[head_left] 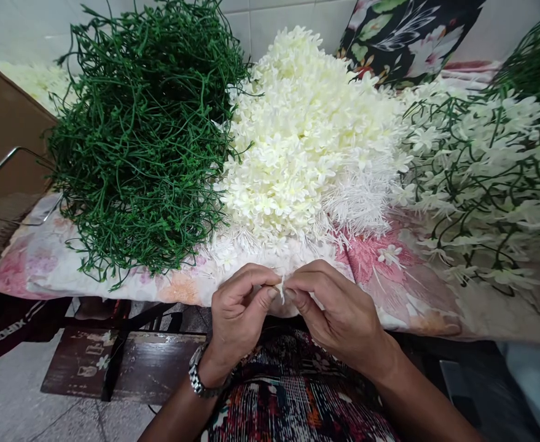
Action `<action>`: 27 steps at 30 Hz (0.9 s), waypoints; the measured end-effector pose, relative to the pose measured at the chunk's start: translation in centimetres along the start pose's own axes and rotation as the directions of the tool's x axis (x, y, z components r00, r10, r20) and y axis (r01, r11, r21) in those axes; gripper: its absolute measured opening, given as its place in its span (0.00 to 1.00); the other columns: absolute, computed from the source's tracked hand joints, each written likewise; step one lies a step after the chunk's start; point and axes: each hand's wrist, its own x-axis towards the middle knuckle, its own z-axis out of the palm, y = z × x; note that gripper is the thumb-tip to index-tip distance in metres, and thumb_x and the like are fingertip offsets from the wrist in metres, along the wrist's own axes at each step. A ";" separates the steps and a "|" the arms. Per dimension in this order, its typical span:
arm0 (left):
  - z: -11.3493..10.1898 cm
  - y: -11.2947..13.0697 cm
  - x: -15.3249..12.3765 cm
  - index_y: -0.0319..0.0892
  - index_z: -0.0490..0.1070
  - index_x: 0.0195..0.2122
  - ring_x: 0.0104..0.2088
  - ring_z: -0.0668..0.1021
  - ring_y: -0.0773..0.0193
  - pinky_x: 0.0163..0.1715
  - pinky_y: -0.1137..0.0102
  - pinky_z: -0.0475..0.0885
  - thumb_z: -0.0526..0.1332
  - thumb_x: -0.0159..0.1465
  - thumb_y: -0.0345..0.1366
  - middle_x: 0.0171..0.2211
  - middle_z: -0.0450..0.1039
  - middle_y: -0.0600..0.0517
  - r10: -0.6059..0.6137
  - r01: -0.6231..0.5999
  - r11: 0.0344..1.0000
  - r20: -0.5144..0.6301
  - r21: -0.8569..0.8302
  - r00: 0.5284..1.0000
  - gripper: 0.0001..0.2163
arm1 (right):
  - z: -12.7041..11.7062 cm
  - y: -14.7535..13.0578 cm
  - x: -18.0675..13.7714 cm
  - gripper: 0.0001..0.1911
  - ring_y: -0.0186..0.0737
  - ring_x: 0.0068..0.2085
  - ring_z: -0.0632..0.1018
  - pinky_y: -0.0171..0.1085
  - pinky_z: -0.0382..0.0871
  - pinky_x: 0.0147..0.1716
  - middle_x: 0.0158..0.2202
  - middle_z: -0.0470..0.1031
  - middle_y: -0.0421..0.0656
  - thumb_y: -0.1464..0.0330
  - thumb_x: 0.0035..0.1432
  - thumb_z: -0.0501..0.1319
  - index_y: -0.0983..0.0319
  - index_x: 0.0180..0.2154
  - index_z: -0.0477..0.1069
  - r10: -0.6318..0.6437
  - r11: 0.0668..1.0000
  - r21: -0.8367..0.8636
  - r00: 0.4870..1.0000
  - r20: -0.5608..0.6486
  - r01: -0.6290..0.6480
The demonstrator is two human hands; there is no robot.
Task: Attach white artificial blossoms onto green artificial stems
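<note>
My left hand (244,305) and my right hand (332,307) meet at the table's front edge, each closed in a pinch. Between their fingertips is a small white flower piece (282,288), thin and mostly covered by the fingers. Just beyond lies a heap of cream-white artificial flowers (292,141), with a bunch of thin white stamens (362,199) at its right front. To the left rises a big tangle of green plastic stems (145,135). A single white flower (389,255) rests on the cloth to the right of my hands.
White flowers fitted on green stems (495,184) spread over the right side. The table wears a floral cloth (85,285). A cardboard box (7,135) with a metal wire stands at the left edge. Below is a dark wooden bench (154,362). Black floral fabric (412,40) leans at the back.
</note>
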 end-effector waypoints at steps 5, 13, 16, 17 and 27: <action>0.2 0.0 0.0 0.41 0.74 0.29 0.27 0.75 0.69 0.28 0.76 0.70 0.60 0.57 0.24 0.26 0.74 0.53 -0.002 0.002 1.000 -0.012 -0.001 1.000 0.06 | 0.2 -0.1 0.0 0.05 0.34 0.31 0.71 0.33 0.69 0.30 0.27 0.69 0.43 0.78 0.59 0.54 0.65 0.34 0.67 -0.037 0.999 -0.038 0.999 0.014 0.038; 0.8 0.3 0.1 0.42 0.75 0.30 0.28 0.75 0.69 0.29 0.77 0.71 0.61 0.57 0.24 0.27 0.74 0.53 -0.080 0.082 0.992 0.024 -0.099 0.997 0.07 | -0.1 0.2 -0.1 0.06 0.33 0.31 0.70 0.32 0.68 0.29 0.27 0.69 0.41 0.78 0.58 0.54 0.63 0.34 0.66 0.029 0.999 0.027 1.000 -0.001 -0.029; 0.8 0.5 0.3 0.45 0.75 0.38 0.30 0.76 0.69 0.30 0.77 0.71 0.60 0.58 0.24 0.31 0.76 0.53 -0.082 0.091 0.993 0.110 -0.077 0.991 0.11 | -1.4 0.2 -0.5 0.06 0.31 0.29 0.70 0.31 0.67 0.27 0.27 0.68 0.40 0.78 0.57 0.55 0.62 0.33 0.66 0.097 0.994 0.049 0.995 -0.038 -0.095; 0.7 0.5 0.3 0.47 0.74 0.41 0.31 0.76 0.69 0.31 0.76 0.72 0.60 0.58 0.25 0.33 0.76 0.54 -0.083 0.092 0.993 0.109 -0.078 0.991 0.13 | -2.2 0.4 -0.6 0.06 0.31 0.29 0.70 0.31 0.66 0.27 0.27 0.68 0.39 0.78 0.57 0.56 0.62 0.33 0.65 0.120 0.993 0.028 0.991 -0.063 -0.119; 0.4 -0.9 0.4 0.42 0.74 0.35 0.32 0.76 0.68 0.33 0.74 0.73 0.58 0.59 0.23 0.31 0.74 0.52 0.102 -0.103 0.967 0.016 0.234 0.995 0.09 | -9.4 6.7 -3.9 0.05 0.38 0.30 0.72 0.36 0.66 0.31 0.25 0.71 0.42 0.73 0.57 0.56 0.62 0.29 0.69 0.102 0.614 -0.692 0.907 -0.408 -0.380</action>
